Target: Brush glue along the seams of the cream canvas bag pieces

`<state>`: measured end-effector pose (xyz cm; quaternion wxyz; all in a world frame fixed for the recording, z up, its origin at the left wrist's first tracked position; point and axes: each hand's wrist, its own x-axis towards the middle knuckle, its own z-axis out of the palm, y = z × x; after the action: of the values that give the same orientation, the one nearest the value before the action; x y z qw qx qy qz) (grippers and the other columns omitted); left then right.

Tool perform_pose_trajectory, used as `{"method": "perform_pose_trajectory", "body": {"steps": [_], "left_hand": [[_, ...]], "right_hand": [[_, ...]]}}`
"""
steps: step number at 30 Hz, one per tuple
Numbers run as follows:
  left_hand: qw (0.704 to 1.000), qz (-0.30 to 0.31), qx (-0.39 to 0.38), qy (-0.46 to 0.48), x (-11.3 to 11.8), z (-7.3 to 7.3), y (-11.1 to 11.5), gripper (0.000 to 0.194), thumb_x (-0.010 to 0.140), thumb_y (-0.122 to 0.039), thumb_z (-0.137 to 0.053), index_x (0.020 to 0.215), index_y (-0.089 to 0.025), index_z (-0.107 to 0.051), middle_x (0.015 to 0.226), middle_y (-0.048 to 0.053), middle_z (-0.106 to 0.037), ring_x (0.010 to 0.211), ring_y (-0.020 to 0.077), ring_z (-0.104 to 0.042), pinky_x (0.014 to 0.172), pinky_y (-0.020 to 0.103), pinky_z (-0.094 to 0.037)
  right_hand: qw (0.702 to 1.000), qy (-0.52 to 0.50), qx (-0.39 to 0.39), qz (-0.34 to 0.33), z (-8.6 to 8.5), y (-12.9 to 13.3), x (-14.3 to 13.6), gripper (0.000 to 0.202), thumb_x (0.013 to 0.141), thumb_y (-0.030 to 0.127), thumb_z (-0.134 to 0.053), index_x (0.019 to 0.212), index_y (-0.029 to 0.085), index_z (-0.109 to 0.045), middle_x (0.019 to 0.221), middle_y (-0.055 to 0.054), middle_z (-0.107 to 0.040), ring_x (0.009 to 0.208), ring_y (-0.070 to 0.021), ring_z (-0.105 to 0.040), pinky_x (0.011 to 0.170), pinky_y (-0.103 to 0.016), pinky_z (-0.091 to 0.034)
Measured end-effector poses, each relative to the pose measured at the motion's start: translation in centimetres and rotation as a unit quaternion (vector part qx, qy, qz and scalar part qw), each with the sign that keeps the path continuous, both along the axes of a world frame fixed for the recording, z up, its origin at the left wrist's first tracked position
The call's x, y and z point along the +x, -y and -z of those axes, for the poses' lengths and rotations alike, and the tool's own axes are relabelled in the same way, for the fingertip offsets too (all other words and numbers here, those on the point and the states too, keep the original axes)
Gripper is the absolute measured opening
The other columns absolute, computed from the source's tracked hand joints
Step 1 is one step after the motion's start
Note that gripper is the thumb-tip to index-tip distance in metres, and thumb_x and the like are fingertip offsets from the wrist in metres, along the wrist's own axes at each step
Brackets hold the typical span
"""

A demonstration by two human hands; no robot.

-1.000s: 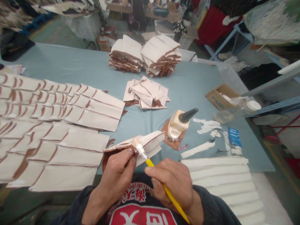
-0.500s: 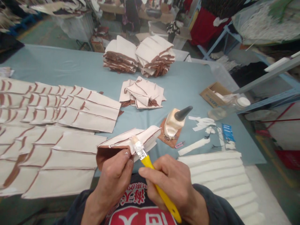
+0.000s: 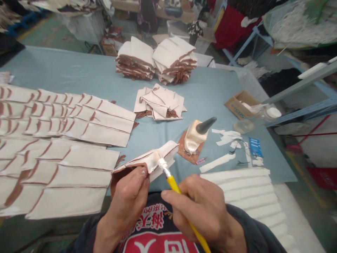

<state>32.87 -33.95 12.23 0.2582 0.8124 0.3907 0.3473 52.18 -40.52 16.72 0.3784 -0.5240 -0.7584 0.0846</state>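
My left hand (image 3: 131, 196) pinches the near edge of a cream piece with brown lining (image 3: 137, 159), which is tilted up off the table. Closed around a yellow-handled brush (image 3: 175, 184) is my right hand (image 3: 200, 207). The brush tip touches the cream face of that piece, right of my left fingers. Beyond it, a glue bottle with a dark nozzle (image 3: 195, 137) stands on a brown scrap. On the left, overlapping cream pieces with brown edges (image 3: 79, 184) lie in rows. White strips (image 3: 242, 189) lie side by side at the right.
Two tall stacks of cream and brown pieces (image 3: 135, 58) stand at the back of the blue-grey table (image 3: 65, 70), with a smaller pile (image 3: 160, 102) before them. A small cardboard box (image 3: 238, 107), a clear jar (image 3: 271, 114), loose white scraps (image 3: 228, 137) and small pink snips (image 3: 201, 160) lie rightward.
The brush has moved slightly right along the piece, and its handle has turned in my right hand. My left hand keeps its pinch; the piece has tilted a little.
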Motion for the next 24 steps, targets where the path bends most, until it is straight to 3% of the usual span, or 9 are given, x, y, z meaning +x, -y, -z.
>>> {"method": "perform_pose_trajectory", "body": {"steps": [4,7,11,15,19,24], "left_hand": [[1.000,0.023,-0.004,-0.009,0.4,-0.1,0.1,0.028,0.098,-0.002,-0.046,0.081,-0.018,-0.062,0.073,0.003,-0.068,0.064,0.0153,-0.068,0.065,0.024,-0.054],[0.999,0.032,-0.034,-0.005,0.6,-0.2,0.1,0.027,0.100,-0.004,-0.046,0.089,-0.017,-0.066,0.077,0.003,-0.071,0.070,0.0166,-0.072,0.069,0.025,-0.057],[0.999,0.029,-0.021,0.014,0.3,0.1,0.1,0.024,0.099,-0.005,-0.048,0.097,-0.017,-0.068,0.083,0.004,-0.075,0.075,0.0178,-0.074,0.070,0.025,-0.058],[1.000,0.025,0.016,0.005,0.0,0.6,0.2,0.024,0.099,-0.003,-0.049,0.088,-0.018,-0.065,0.078,0.005,-0.073,0.068,0.0173,-0.071,0.064,0.026,-0.054],[0.999,0.031,0.019,0.006,0.1,0.6,0.1,0.026,0.097,0.000,-0.049,0.085,-0.019,-0.063,0.076,0.005,-0.071,0.068,0.0161,-0.069,0.065,0.024,-0.054],[0.998,0.052,0.013,0.036,0.1,0.6,-0.4,0.027,0.093,0.003,-0.050,0.089,-0.020,-0.065,0.082,0.006,-0.074,0.078,0.0170,-0.072,0.073,0.023,-0.056]], "right_hand": [[0.986,0.143,0.049,-0.068,-0.6,-1.0,-1.2,0.037,0.098,0.006,-0.043,0.069,0.022,-0.060,0.063,-0.001,-0.044,0.059,-0.0183,-0.037,0.050,-0.036,-0.028],[0.980,0.162,0.029,-0.108,-1.6,-0.4,-1.2,0.041,0.101,0.007,-0.041,0.066,0.021,-0.058,0.062,-0.001,-0.045,0.057,-0.0175,-0.037,0.049,-0.035,-0.029],[0.994,0.075,-0.025,-0.082,-2.8,1.1,-0.1,0.034,0.101,0.008,-0.045,0.077,0.021,-0.064,0.064,0.002,-0.045,0.056,-0.0142,-0.040,0.050,-0.032,-0.031],[0.997,-0.065,-0.045,-0.002,-2.2,1.1,0.7,0.026,0.093,0.005,-0.053,0.103,0.023,-0.068,0.070,0.004,-0.049,0.058,-0.0121,-0.049,0.051,-0.028,-0.036],[0.999,-0.044,0.002,-0.018,-1.0,0.6,-0.2,0.026,0.088,0.005,-0.050,0.091,0.021,-0.070,0.065,0.003,-0.047,0.055,-0.0127,-0.045,0.049,-0.030,-0.032],[0.992,-0.109,-0.053,-0.045,-1.5,0.7,0.0,0.027,0.088,0.004,-0.050,0.087,0.022,-0.071,0.066,0.004,-0.049,0.056,-0.0107,-0.048,0.049,-0.027,-0.034]]}}
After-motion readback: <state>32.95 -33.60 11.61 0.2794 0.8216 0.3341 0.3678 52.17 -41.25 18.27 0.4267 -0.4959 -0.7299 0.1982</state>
